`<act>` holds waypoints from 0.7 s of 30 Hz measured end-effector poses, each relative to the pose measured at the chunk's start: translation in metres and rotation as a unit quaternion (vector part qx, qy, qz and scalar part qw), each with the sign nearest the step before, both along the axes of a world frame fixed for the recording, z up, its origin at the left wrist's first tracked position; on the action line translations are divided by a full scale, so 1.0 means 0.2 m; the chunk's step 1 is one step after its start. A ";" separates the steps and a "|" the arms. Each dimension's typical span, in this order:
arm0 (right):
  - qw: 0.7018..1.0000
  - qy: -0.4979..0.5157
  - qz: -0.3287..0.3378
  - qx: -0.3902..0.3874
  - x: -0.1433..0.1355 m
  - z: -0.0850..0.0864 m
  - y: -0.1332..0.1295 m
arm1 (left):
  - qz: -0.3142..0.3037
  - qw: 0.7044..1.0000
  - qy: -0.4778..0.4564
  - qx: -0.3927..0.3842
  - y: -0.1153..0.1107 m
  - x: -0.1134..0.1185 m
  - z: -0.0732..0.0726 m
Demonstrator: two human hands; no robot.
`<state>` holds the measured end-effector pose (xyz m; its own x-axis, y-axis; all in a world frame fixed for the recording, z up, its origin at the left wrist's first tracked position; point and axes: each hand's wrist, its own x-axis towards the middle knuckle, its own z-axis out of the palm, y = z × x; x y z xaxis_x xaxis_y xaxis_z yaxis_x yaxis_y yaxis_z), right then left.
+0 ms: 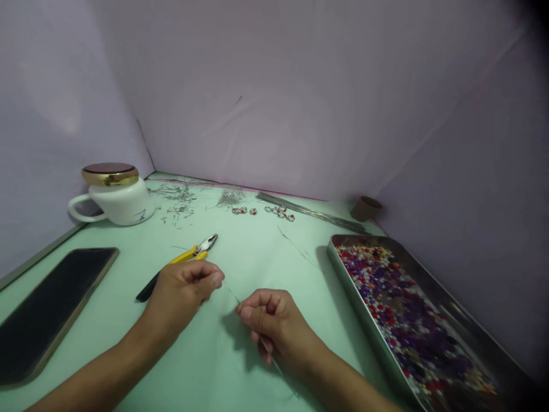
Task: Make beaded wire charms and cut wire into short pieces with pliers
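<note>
Thumb and fingers of my right hand (281, 323) pinch a thin silvery wire (234, 296). One end of it sticks out toward my left hand, and the other runs down below my right palm. My left hand (182, 292) is closed in a pinch just beyond that wire end; what its fingertips hold, if anything, is too small to tell. Pliers (206, 245) with yellow and black handles lie behind my left hand, which partly covers them. Farther back are small red and silver beaded pieces (281, 213) on the pale green table (253, 257).
On the right stands a metal tray (343, 272) of mixed beads. A phone (55, 309) lies at left, below a white mug (124, 203) with a gold-rimmed lid. Wire scraps (178, 200), a wire bundle (309, 212) and a small brown cup (364, 209) sit near the back wall.
</note>
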<state>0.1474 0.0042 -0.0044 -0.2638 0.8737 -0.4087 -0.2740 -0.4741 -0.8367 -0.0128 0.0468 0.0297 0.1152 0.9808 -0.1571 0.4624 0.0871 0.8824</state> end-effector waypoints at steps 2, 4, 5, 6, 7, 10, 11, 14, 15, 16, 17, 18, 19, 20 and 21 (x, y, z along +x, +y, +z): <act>0.998 0.025 -0.053 -0.011 0.02 0.00 0.02 | -0.049 0.994 0.091 0.037 0.03 -0.04 0.01; 0.992 0.042 -0.115 -0.011 0.05 0.01 0.05 | -0.098 0.959 0.240 0.111 0.06 -0.09 0.01; 0.989 0.049 -0.142 -0.011 0.06 0.01 0.06 | -0.107 0.928 0.323 0.151 0.07 -0.13 0.01; 0.985 0.054 -0.164 -0.011 0.08 0.02 0.07 | -0.114 0.896 0.396 0.168 0.08 -0.16 0.01; 0.982 0.059 -0.180 -0.011 0.09 0.02 0.08 | -0.115 0.871 0.447 0.170 0.09 -0.19 0.01; 0.979 0.066 -0.191 -0.010 0.10 0.03 0.09 | -0.137 0.857 0.486 0.106 0.12 -0.25 0.01; 0.980 0.066 -0.186 -0.009 0.10 0.03 0.09 | -0.146 0.858 0.485 0.088 0.12 -0.26 0.00; 0.982 0.068 -0.177 -0.009 0.10 0.03 0.09 | -0.142 0.850 0.498 0.090 0.12 -0.24 -0.03; 0.982 0.069 -0.175 -0.007 0.10 0.03 0.09 | -0.134 0.849 0.502 0.098 0.11 -0.22 -0.04; 0.982 0.069 -0.174 -0.005 0.10 0.03 0.08 | -0.127 0.850 0.500 0.108 0.10 -0.20 -0.04; 0.982 0.069 -0.174 -0.003 0.10 0.04 0.08 | -0.126 0.855 0.491 0.113 0.08 -0.18 -0.05; 0.982 0.069 -0.174 0.000 0.10 0.04 0.08 | -0.131 0.864 0.472 0.113 0.07 -0.16 -0.05; 0.982 0.067 -0.175 0.002 0.10 0.04 0.09 | -0.142 0.879 0.443 0.105 0.05 -0.14 -0.04; 0.982 0.064 -0.177 0.004 0.10 0.04 0.09 | -0.155 0.897 0.404 0.089 0.04 -0.12 -0.03; 0.982 0.060 -0.180 0.008 0.10 0.04 0.09 | -0.167 0.918 0.354 0.063 0.02 -0.11 -0.02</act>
<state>0.1676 0.0222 0.0028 0.0179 0.9249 -0.3797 -0.5189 -0.3160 -0.7943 -0.0346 0.0516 0.0258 0.3256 0.9251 -0.1956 0.9064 -0.2465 0.3429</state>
